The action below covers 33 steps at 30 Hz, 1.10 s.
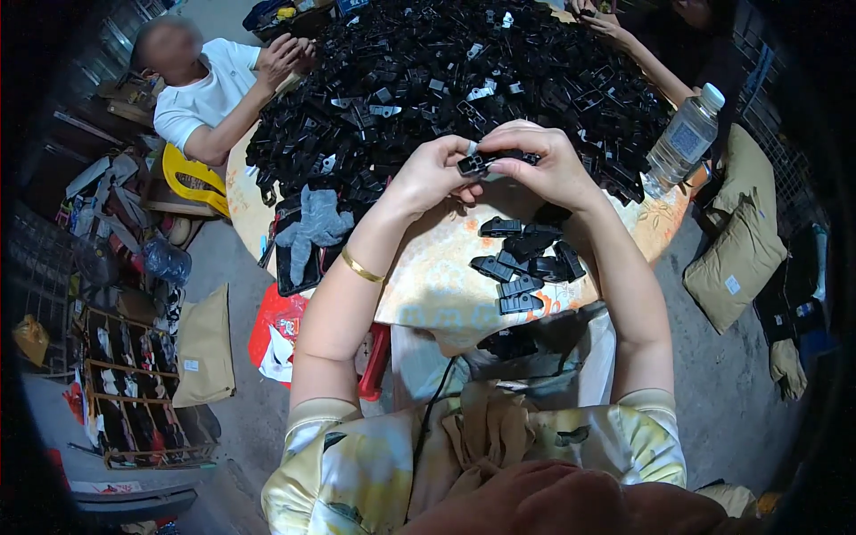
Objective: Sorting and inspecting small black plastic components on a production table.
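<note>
Both my hands meet in front of a large heap of black plastic parts. Between them they grip one small black plastic part with a hollow, squarish end. My left hand pinches it at that end, and a pale band wraps one finger. My right hand closes over its other side, hiding much of it. Closer to me, beside my right forearm, lies a small group of black parts on the patterned tablecloth.
A grey glove lies on a dark flat object left of my left forearm. Right of the heap stands a clear bottle with a white cap. Two people work across the table: one in a white shirt, another's forearm at far right.
</note>
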Each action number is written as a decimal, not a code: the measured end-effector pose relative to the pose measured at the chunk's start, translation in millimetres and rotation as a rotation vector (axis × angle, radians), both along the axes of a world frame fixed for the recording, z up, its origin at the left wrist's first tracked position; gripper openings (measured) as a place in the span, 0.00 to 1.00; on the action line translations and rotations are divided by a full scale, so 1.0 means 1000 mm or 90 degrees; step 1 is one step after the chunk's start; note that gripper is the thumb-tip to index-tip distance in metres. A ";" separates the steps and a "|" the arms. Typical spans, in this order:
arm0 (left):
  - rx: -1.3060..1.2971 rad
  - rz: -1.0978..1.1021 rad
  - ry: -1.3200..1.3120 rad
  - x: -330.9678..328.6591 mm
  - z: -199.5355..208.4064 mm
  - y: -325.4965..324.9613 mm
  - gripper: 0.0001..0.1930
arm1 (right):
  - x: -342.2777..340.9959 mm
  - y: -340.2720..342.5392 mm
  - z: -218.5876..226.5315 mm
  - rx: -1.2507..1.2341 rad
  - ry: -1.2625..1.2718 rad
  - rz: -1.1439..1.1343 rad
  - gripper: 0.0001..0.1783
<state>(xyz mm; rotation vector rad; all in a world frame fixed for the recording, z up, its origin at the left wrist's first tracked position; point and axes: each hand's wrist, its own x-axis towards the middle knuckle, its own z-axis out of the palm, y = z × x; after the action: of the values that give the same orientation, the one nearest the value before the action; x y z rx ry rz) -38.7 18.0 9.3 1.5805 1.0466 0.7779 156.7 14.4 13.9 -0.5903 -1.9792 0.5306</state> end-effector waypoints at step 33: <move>0.273 -0.228 0.249 0.018 0.003 -0.025 0.14 | 0.034 0.038 -0.018 0.072 -0.104 -0.443 0.14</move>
<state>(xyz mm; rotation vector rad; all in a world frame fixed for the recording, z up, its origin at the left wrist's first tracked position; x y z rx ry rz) -20.9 -7.4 11.9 2.2802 0.8566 0.4726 191.0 52.9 -4.2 -1.2077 -1.7802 -0.0615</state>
